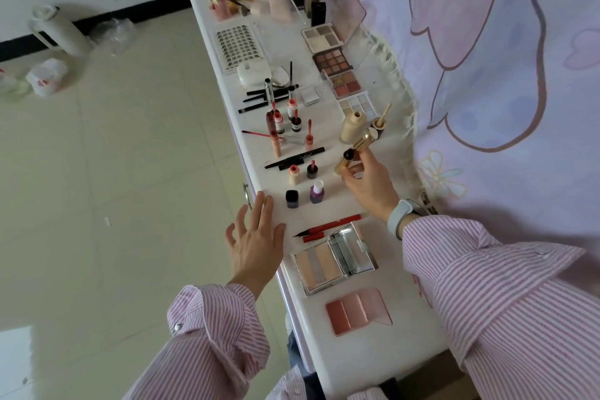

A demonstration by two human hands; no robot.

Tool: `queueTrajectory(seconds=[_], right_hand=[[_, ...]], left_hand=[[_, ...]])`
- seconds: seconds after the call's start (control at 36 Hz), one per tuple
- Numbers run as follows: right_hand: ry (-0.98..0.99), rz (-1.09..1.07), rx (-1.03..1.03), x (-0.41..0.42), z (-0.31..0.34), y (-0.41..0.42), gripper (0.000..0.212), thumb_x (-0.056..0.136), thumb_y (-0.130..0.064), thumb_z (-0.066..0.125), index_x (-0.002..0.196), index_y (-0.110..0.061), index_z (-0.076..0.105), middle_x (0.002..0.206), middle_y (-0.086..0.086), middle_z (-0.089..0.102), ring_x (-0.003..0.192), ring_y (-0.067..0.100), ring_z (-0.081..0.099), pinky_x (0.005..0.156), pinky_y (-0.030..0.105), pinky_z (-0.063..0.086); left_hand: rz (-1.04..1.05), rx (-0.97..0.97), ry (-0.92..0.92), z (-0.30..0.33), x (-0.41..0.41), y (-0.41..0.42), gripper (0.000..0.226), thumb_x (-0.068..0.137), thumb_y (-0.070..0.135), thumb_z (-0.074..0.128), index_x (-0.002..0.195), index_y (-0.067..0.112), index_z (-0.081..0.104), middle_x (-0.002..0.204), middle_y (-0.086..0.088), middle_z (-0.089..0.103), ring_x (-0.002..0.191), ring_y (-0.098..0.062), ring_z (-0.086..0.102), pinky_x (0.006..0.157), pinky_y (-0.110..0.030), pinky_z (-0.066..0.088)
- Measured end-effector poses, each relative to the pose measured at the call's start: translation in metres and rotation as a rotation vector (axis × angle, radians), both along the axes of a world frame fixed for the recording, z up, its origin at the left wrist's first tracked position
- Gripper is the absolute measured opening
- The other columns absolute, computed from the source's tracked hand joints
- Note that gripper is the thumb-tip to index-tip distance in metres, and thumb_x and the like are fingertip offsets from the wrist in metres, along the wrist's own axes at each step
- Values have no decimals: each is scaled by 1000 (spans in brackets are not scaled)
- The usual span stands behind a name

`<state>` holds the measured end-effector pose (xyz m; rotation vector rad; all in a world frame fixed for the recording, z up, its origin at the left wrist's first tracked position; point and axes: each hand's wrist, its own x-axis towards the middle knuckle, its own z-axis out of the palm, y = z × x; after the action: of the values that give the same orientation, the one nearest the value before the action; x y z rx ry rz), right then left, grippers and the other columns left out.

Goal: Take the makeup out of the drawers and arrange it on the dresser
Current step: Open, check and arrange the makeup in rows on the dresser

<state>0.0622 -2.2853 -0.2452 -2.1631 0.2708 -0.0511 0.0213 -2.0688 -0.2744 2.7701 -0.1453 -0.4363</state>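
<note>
A long white dresser (pixel 354 357) runs away from me, covered with makeup. My right hand (pixel 367 183) pinches a gold tube with a black tip (pixel 352 154) just above the dresser top, beside a cream bottle (pixel 352 127). My left hand (pixel 256 237) hovers with spread fingers at the dresser's left edge, holding nothing, close to a metal drawer handle (pixel 246 195). Nail polish bottles (pixel 316 193), lip glosses (pixel 277 130), black pencils (pixel 293 157), a red liner pen (pixel 331 224) and open palettes (pixel 324 265) lie around.
Eyeshadow palettes (pixel 331 62) line the right side near a purple printed curtain (pixel 487 58). A lash tray (pixel 238 47), pads and bottles fill the far end. On the tiled floor to the left stand a white flask (pixel 60 31) and plastic bags (pixel 45 76).
</note>
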Motion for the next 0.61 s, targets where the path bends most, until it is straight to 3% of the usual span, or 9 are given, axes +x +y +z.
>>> queueTrajectory(seconds=[0.06,0.28,0.61], right_hand=[[-10,10,-14,2,0,0,23,90,-16,56,111,-8,52,101,4,62,81,13,56,64,2,40],[-14,11,-21,6,-4,1,26,90,-18,57,113,-8,50,101,2,60,80,13,56,62,5,41],[54,0,52,4,-7,2,26,89,-17,58,112,-12,47,99,1,60,81,18,63,75,35,56]], left_hand=[[1,0,2,0,0,0,54,98,40,30,148,27,13,156,11,5,142,-23,6,111,-45,11],[-1,-9,5,-3,0,1,55,98,41,29,148,28,11,156,13,3,142,-23,5,112,-45,10],[-5,-25,0,-6,1,3,56,97,43,30,148,28,12,156,11,4,142,-23,6,114,-46,9]])
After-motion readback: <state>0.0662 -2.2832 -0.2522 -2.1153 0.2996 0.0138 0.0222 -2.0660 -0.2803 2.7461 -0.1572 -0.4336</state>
